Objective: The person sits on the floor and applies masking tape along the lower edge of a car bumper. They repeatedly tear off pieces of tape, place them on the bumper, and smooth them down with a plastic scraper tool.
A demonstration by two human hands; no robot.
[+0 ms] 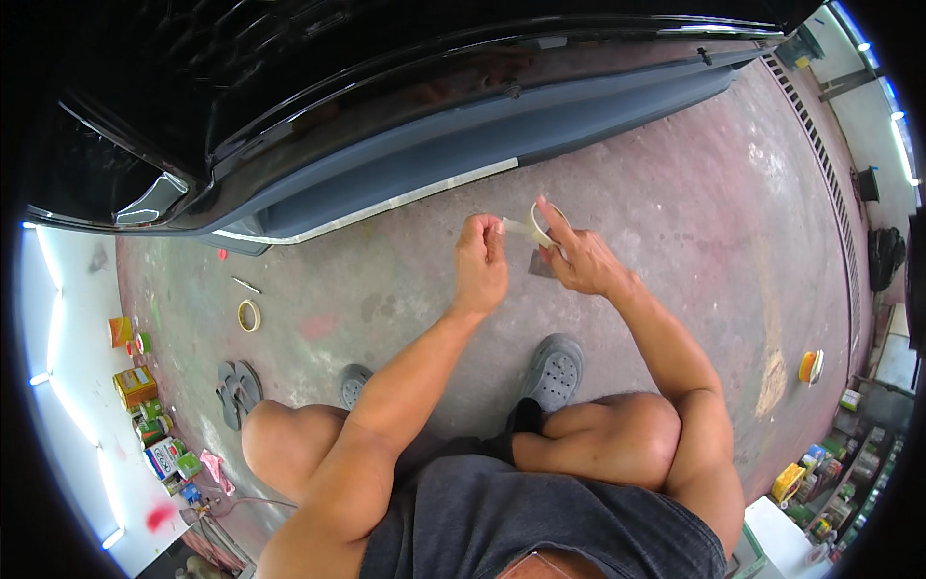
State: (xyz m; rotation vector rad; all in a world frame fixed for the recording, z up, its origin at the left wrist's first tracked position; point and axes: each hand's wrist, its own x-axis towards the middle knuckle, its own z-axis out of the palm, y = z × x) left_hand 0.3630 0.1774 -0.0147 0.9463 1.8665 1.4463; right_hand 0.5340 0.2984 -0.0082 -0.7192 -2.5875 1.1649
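Note:
My right hand [585,261] is closed on a roll of masking tape [533,224], with one finger stretched up past its ring. A short length of pale tape [515,228] runs from the roll to my left hand [480,262], where thumb and fingers pinch its end. Beneath the right hand shows a small dark grey flat piece [542,264]; I cannot tell whether it is held or lies on the floor. Beyond my hands, a pale tape strip [415,195] follows the lower edge of a dark car bumper [617,121], stopping partway along.
On the floor to the left lie another tape roll [249,316], a thin stick [247,285] and a pair of flip-flops [238,391]. Cans [135,386] line the left wall. A drain grate [820,145] runs along the right, near a yellow-and-white item [810,367] and several bottles [849,482].

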